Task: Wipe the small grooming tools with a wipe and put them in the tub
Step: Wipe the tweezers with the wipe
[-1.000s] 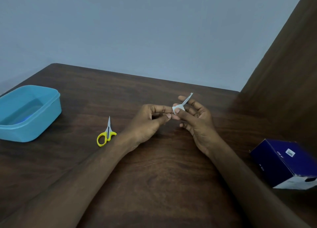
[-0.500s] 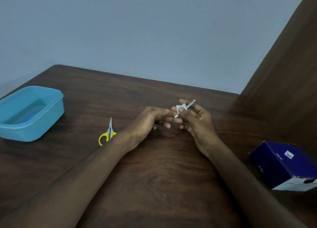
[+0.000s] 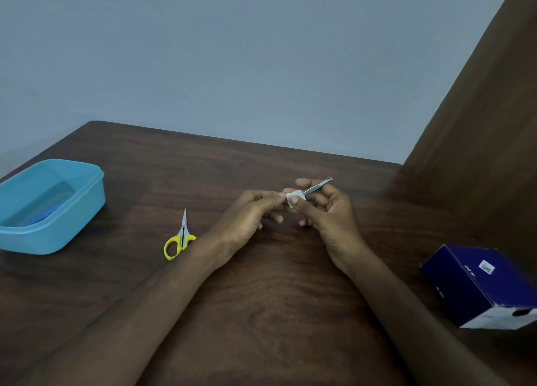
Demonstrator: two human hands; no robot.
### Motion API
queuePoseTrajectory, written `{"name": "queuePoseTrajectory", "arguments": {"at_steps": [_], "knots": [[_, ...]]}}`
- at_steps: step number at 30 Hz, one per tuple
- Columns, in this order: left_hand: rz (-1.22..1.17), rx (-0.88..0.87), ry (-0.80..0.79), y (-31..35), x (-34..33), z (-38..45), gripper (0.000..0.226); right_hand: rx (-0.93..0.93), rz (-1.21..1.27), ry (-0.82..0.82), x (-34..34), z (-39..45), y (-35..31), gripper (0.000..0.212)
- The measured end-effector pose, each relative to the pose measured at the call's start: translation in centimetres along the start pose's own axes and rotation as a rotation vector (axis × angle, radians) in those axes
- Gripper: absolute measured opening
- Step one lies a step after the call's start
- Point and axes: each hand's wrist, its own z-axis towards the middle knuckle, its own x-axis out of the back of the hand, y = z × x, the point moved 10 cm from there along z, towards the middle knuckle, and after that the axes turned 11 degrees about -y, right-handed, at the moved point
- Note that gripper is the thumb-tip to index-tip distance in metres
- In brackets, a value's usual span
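Note:
A thin metal grooming tool (image 3: 317, 186), like tweezers, sticks out up and to the right from a small white wipe (image 3: 293, 197). My right hand (image 3: 328, 214) pinches the wipe round the tool, thumb on top. My left hand (image 3: 247, 214) pinches at the wipe's left side, where the tool's other end is hidden. Small yellow-handled scissors (image 3: 179, 238) lie shut on the table left of my left wrist. The light blue tub (image 3: 52, 205) stands at the far left, with something blue inside.
A dark blue cardboard box (image 3: 479, 284) lies on the table at the right, near my right forearm. A brown wooden panel (image 3: 479, 124) rises along the table's right side. Behind the table's far edge is a grey wall.
The tool has tipped from pointing steeply up to lying flatter, its tip toward the right. Both hands stay together on the wipe and have sunk slightly.

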Motion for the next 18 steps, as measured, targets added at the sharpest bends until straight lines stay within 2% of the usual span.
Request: {"name": "queuePoseTrajectory", "arguments": {"at_steps": [3, 7, 9, 14, 16, 18], "knots": [[0.05, -0.04, 0.0, 0.0, -0.1, 0.0, 0.024, -0.002, 0.025, 0.012, 0.1, 0.1, 0.0, 0.021], [0.12, -0.107, 0.096, -0.2, 0.7, 0.2, 0.017, 0.004, 0.013, -0.022, -0.3, 0.1, -0.2, 0.016], [0.141, -0.146, 0.119, 0.0, 1.0, 0.2, 0.014, -0.002, 0.027, -0.023, -0.4, 0.1, -0.2, 0.022], [0.128, -0.169, 0.124, 0.3, 1.0, 0.0, 0.011, -0.062, 0.165, 0.051, 0.6, 0.2, 0.1, 0.051], [0.116, -0.15, 0.138, 0.1, 1.2, 0.1, 0.011, -0.056, 0.158, 0.069, 0.9, 0.2, 0.1, 0.047], [0.113, -0.126, 0.151, -0.1, 1.4, 0.1, 0.011, -0.035, 0.121, 0.07, 1.0, 0.1, 0.0, 0.033]]}}
